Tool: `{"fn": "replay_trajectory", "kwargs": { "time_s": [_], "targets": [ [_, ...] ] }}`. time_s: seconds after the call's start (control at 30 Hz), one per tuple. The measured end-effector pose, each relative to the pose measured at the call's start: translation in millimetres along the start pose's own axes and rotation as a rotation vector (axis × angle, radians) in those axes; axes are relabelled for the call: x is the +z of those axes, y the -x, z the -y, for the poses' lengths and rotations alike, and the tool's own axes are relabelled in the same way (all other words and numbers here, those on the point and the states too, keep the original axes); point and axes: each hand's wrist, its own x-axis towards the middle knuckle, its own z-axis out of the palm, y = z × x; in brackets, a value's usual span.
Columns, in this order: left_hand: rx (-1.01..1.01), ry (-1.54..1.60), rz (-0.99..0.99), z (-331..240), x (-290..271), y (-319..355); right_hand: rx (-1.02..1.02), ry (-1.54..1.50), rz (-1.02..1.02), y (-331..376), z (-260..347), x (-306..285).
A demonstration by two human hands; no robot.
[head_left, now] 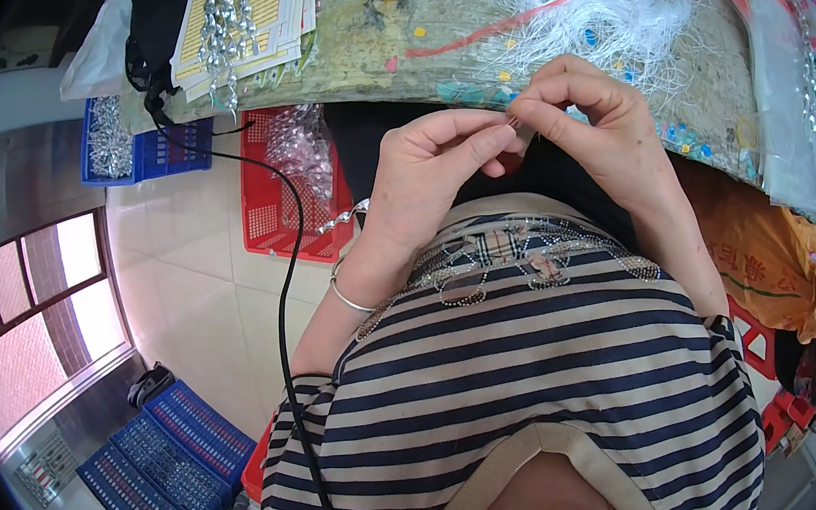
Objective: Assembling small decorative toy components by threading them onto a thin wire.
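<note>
My left hand and my right hand meet in front of the table's near edge, over my lap. Each has its thumb and forefinger pinched together, and the fingertips almost touch. A tiny reddish, thin piece shows between them, too small to name; I cannot tell which hand bears it. Just beyond the hands lies the worn grey-green table. A silver twisted strand hangs beside my left wrist, its upper part hidden behind the hand.
Loose white threads and a red strip lie on the table. Silver twisted strands cover papers at left. Below stand a blue basket and a red basket. A black cable runs past my left arm. An orange bag sits right.
</note>
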Motion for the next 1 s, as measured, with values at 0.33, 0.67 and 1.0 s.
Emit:
{"fn": "replay_trajectory", "kwargs": {
  "time_s": [0.33,0.67,1.0],
  "targets": [
    [0.000,-0.022,-0.072,-1.3,3.7,1.7,0.060,-0.160,-0.022,6.1,-7.3,-0.3],
    [-0.005,0.061,-0.118,-1.5,7.5,1.5,0.130,-0.248,-0.028,15.4,-8.1,-3.5],
    [-0.014,0.114,-0.053,4.0,9.9,0.7,0.142,-0.336,-0.024,17.2,-13.3,-0.3]
  ]
}}
